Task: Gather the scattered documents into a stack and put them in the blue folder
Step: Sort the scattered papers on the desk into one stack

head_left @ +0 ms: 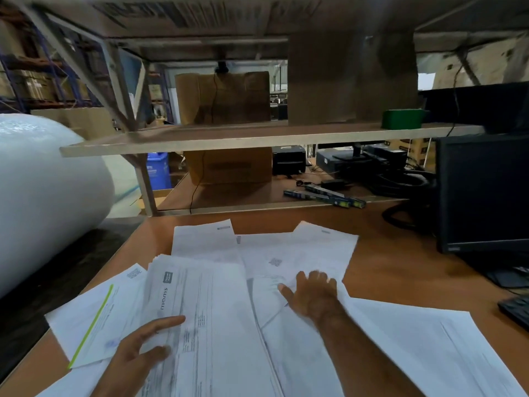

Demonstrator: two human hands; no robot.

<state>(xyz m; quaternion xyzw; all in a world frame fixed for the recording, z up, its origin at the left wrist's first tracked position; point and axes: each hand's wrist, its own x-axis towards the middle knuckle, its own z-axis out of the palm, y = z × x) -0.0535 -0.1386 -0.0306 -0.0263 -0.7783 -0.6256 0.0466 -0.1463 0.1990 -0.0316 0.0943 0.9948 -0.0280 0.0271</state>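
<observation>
A person's right hand (pixel 313 293) is pressing flat, fingers spread, on far sheets (pixel 297 253); the left hand (pixel 143 345) is steadying the nearer pile (pixel 206 310).

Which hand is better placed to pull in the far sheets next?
The right hand: it lies flat on the far sheets and could drag them back. The left hand rests on the near stack.

Documents (pixel 217 310) lie overlapping on the desk (pixel 400 270), monitor (pixel 483 193) right.
</observation>
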